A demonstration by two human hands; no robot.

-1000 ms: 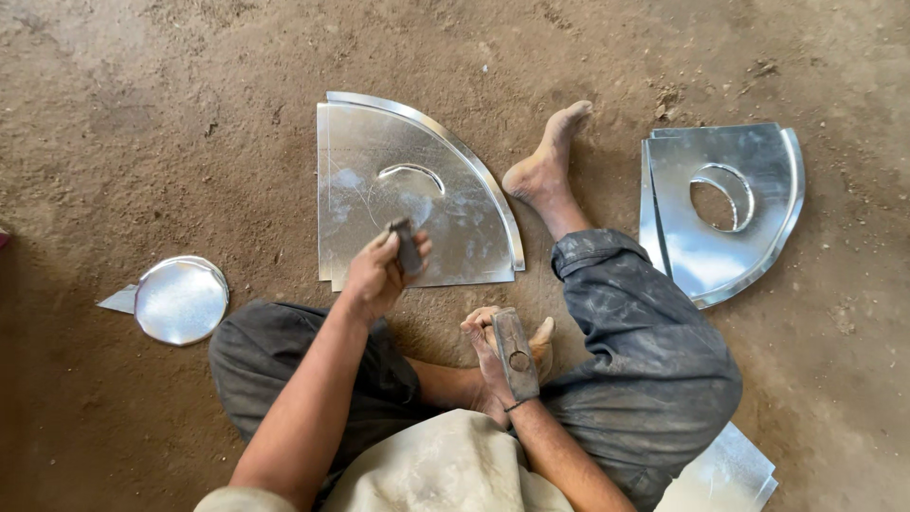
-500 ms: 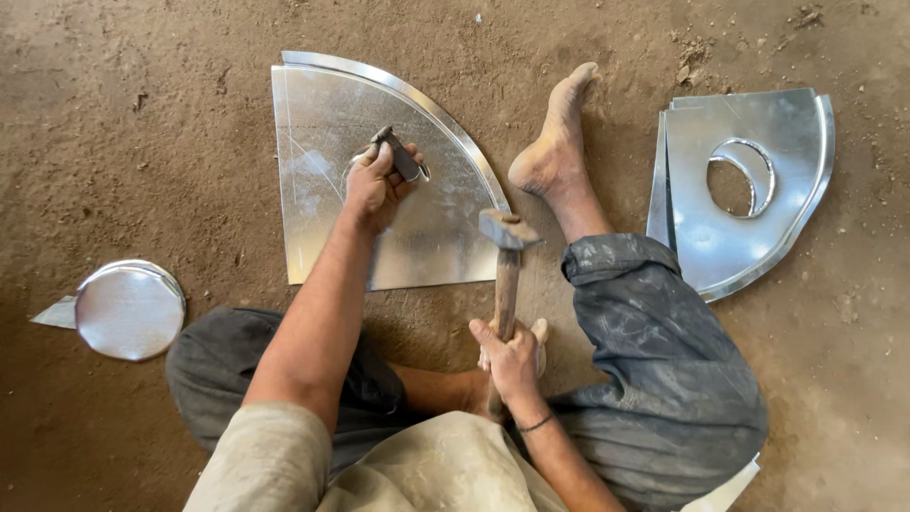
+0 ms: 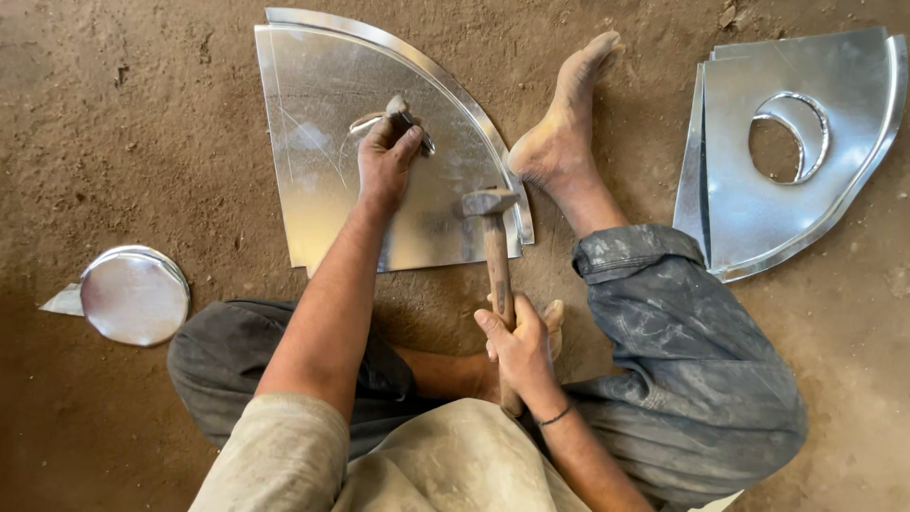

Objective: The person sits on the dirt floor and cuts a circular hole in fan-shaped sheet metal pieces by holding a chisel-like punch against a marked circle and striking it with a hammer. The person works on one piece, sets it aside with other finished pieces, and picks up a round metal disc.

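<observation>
- My right hand (image 3: 517, 346) is closest to me, wrapped tight round the wooden handle of a hammer (image 3: 495, 254), low down near its end, just above my folded leg.
- The hammer stands nearly upright in the view, its metal head over the lower right edge of the metal sheet and not touching my other hand.
- My grey trousers (image 3: 697, 370) spread to either side; my right knee is bent and the bare right foot (image 3: 564, 133) rests on the dirt, just beside the curved rim of the sheet.
- To my left, a round shiny metal disc (image 3: 133, 294) lies on the ground, with a small pale scrap poking out from under its left edge, well apart from both hands.
- My left arm reaches forward, and my left hand (image 3: 387, 156) is closed round a short metal chisel (image 3: 409, 128), fingers curled about its shank, its tip pressed down on the sheet.
- The quarter-round metal sheet (image 3: 322, 171) lies flat on the dirt floor (image 3: 142, 123) in front of me, its curved edge with a raised rim toward the right, and a curved cut line shows beside the chisel tip.
- Farther off to the right lies a stack of like sheets (image 3: 796, 199), the top one with a round hole cut through, showing dirt beneath.
</observation>
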